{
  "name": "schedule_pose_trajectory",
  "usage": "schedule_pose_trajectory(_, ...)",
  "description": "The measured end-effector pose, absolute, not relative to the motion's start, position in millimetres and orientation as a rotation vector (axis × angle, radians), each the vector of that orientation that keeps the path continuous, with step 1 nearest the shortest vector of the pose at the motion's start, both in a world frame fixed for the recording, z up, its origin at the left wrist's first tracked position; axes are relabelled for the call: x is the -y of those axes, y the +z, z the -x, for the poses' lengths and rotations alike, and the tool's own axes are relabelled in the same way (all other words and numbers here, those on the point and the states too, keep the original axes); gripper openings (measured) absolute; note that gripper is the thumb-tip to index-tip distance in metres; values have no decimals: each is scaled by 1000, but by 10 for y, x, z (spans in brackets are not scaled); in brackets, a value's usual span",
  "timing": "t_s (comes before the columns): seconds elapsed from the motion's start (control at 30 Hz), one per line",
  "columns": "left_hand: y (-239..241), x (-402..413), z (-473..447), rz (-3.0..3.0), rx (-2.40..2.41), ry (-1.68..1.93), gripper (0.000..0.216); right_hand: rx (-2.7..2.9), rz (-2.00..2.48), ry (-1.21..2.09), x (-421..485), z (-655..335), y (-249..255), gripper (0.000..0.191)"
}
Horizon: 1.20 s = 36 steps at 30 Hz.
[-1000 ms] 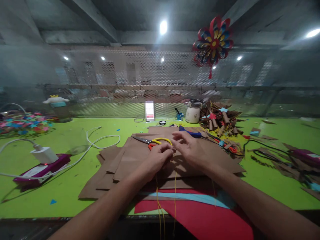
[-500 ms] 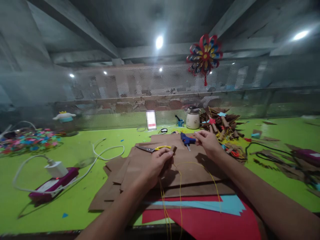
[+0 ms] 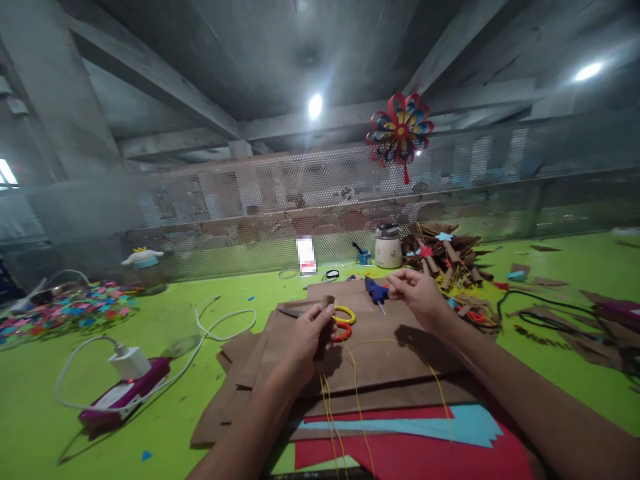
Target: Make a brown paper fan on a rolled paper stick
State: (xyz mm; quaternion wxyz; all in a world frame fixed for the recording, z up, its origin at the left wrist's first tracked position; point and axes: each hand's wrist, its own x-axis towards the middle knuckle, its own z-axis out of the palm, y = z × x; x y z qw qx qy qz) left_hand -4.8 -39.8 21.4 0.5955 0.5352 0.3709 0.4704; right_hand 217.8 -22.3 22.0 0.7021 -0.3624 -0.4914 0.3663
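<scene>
- Here, your left hand [image 3: 306, 337] has its fingers closed around a small rolled brown paper tube [image 3: 327, 302], held above the stacked kraft paper [image 3: 385, 363].
- Your right hand [image 3: 420, 293] is beside the blue glue gun [image 3: 375, 290], thumb and forefinger narrowly spaced; you cannot tell whether they meet or hold anything.
- Yellow strings [image 3: 355, 380] run down from beneath your left hand and over the paper towards you; one arcs to your right.
- Just behind your left fingers lie scissors [image 3: 353, 315] with yellow and orange handles, their blade pointing left.
- Nearest you, a light-blue paper strip [image 3: 470, 423] lies over red paper [image 3: 425, 460].
- Past your right hand, a pile of brown paper rolls [image 3: 450, 252] with paper stars sits beside a dark-lidded bottle [image 3: 389, 249].
</scene>
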Motion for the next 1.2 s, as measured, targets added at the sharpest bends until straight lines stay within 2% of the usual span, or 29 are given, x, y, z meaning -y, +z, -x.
schedule_pose_trajectory(0.2, 193, 369, 65, -1238, -888, 1084, 29, 1195, 812, 820, 285, -2114, 224, 30)
schedule_pose_trajectory(0.57, 209, 365, 70, -1208, -815, 1054, 29, 1171, 772, 1000, 369, -1988, 260, 46)
schedule_pose_trajectory(0.73, 223, 369, 64, -1206, -818, 1022, 29, 1268, 841, 809, 347, -2038, 240, 33)
schedule_pose_trajectory(0.83, 226, 382, 68, -1202, -820, 1006, 30, 1322, 802, 808, 387, -2032, 254, 30)
schedule_pose_trajectory(1.0, 218, 397, 64, -1219, -783, 1007, 29, 1288, 658, 1021, 459, -1959, 290, 48)
schedule_pose_trajectory(1.07, 212, 395, 56, -1226, -780, 1000, 28, 1275, 691, 990, 445, -1948, 281, 50)
schedule_pose_trajectory(1.2, 202, 382, 46, -1228, -796, 995, 28, 1316, 797, 783, 380, -1965, 230, 33)
